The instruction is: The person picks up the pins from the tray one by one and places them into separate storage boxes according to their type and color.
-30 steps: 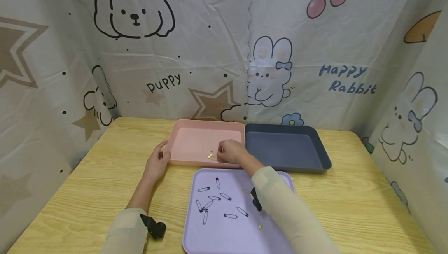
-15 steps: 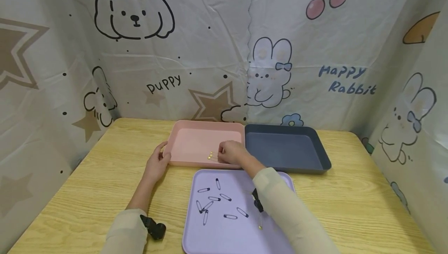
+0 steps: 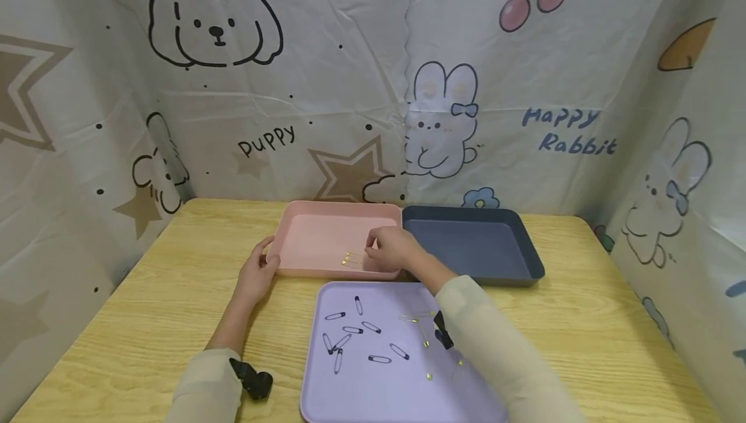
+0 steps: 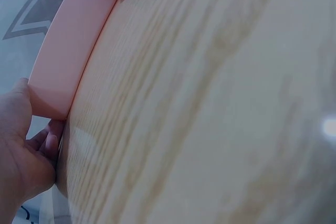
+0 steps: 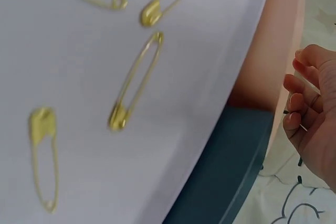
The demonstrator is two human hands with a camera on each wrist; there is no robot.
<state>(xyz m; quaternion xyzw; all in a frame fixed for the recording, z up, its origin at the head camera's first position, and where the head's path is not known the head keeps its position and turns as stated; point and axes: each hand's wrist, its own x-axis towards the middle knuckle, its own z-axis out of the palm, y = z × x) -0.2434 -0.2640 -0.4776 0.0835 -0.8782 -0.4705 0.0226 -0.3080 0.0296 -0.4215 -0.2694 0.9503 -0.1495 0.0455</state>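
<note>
My left hand (image 3: pixel 255 275) grips the left side of a pink tray (image 3: pixel 317 232); in the left wrist view the thumb touches its corner and the fingers curl by the table. My right hand (image 3: pixel 393 248) hovers over the tray's right front part, fingers loosely bent, with nothing seen in them in the right wrist view. Beside its fingertips lie a few gold safety pins (image 3: pixel 350 260) in the tray. Nearer me, a lilac tray (image 3: pixel 350 400) bears several black safety pins (image 3: pixel 379 359) on its left and several gold safety pins (image 5: pixel 118 118) on its right, partly hidden by the right sleeve.
A dark blue-grey tray (image 3: pixel 466 241) stands against the pink tray's right side. All three trays rest on a wooden table (image 3: pixel 175 280). A patterned curtain (image 3: pixel 350 86) hangs behind and at both sides.
My right hand has risen slightly and its fingers have loosened, away from the gold safety pins. The sleeve has shifted right, uncovering more gold pins. My left hand keeps its hold.
</note>
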